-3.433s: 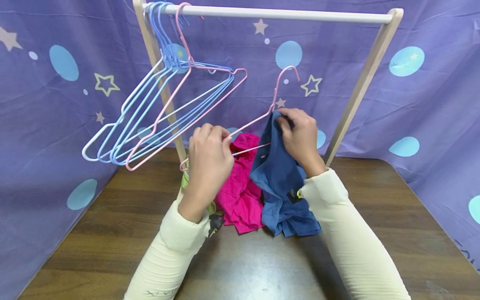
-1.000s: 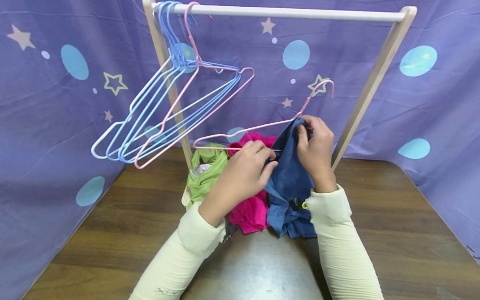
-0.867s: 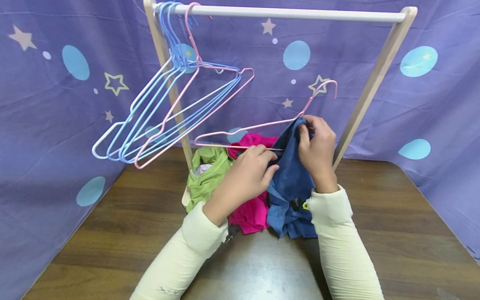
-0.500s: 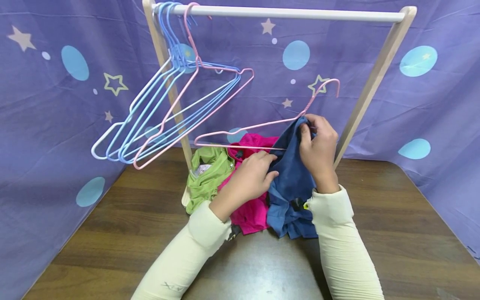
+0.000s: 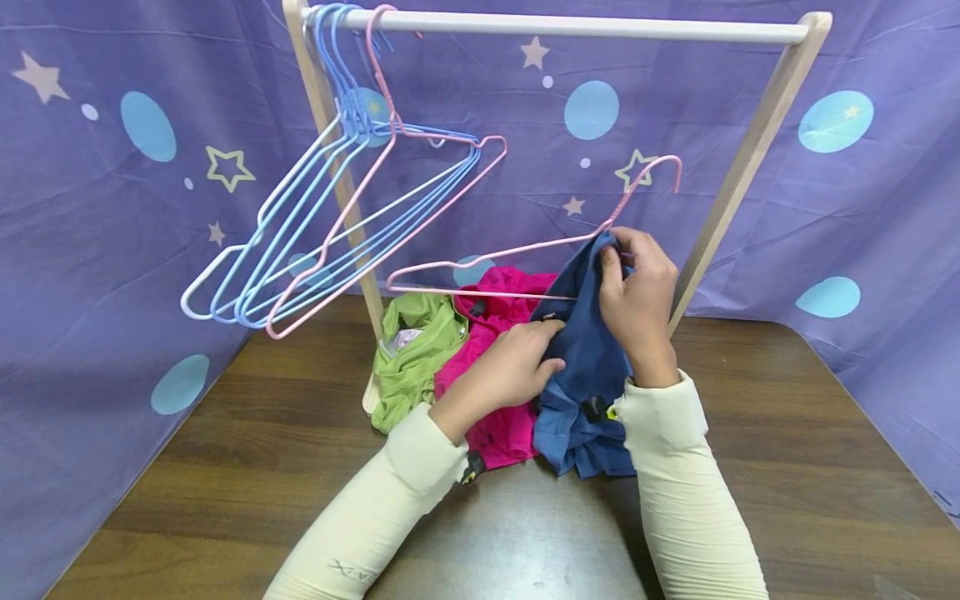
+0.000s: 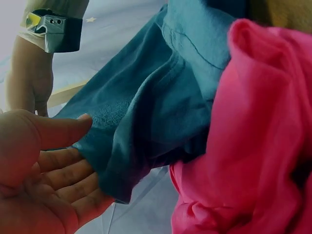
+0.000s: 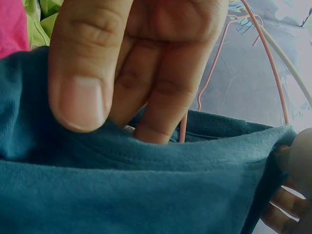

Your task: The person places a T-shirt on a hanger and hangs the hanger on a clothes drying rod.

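Observation:
A blue shirt [image 5: 581, 350] hangs from my right hand [image 5: 637, 292], which pinches its neckline near the neck of a pink wire hanger [image 5: 491, 258]. In the right wrist view, the thumb [image 7: 83, 97] lies outside the neckline and the fingers reach inside it. One end of the hanger runs into the shirt and is hidden there; the other sticks out left, and its hook points up and right. At the shirt's left edge is my left hand [image 5: 517, 367]. Its fingers are nearly straight, tips behind the cloth [image 6: 112, 141], with the thumb spread apart in front.
A pink garment [image 5: 502, 433] and a green one [image 5: 412, 358] lie on the wooden table [image 5: 225, 467] left of the shirt. Several blue, white and pink hangers [image 5: 322, 217] hang at the left end of the rack's white bar [image 5: 570, 25]. A patterned curtain [image 5: 480, 83] stands behind.
My left hand has let go of the hanger's upper arm and moved right to the shirt edge, lately sliding slightly down. My right hand has shifted right with the shirt, and the hook leans further right.

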`<state>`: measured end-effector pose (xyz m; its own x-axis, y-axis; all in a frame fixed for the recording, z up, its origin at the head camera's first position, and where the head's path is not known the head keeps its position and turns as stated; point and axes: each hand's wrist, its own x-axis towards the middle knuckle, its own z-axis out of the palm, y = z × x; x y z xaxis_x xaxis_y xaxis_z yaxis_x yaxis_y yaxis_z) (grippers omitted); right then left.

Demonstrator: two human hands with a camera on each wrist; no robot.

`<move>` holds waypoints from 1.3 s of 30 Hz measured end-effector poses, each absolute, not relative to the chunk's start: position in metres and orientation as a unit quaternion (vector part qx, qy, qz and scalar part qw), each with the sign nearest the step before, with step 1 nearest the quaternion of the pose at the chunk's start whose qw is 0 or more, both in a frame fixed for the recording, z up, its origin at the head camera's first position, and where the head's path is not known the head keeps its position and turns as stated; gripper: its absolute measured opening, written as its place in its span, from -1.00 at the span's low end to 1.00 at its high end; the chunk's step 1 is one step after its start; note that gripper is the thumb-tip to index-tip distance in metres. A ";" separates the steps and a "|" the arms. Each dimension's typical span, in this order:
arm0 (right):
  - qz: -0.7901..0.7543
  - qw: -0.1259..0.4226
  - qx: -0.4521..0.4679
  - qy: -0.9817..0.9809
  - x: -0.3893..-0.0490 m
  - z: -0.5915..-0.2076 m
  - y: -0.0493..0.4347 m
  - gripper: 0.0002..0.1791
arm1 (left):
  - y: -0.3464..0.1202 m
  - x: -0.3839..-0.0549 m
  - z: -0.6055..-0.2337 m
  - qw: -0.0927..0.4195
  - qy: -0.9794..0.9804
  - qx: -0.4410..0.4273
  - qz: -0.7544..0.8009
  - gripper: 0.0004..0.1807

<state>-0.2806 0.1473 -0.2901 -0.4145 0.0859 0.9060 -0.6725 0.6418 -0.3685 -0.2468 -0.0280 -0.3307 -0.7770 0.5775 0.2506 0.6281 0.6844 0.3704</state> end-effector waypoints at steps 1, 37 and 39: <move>0.374 0.505 0.195 -0.753 -0.280 -0.290 0.147 -0.85 | -0.028 -0.247 -0.331 0.053 -0.915 -0.330 -0.227 -0.43; 0.398 0.523 0.141 -0.740 -0.282 -0.288 0.156 -0.85 | -0.072 -0.225 -0.285 0.074 -0.960 -0.243 -0.115 -0.82; 0.400 0.523 0.140 -0.740 -0.282 -0.288 0.156 -0.85 | -0.075 -0.225 -0.282 0.084 -0.961 -0.236 -0.114 -0.82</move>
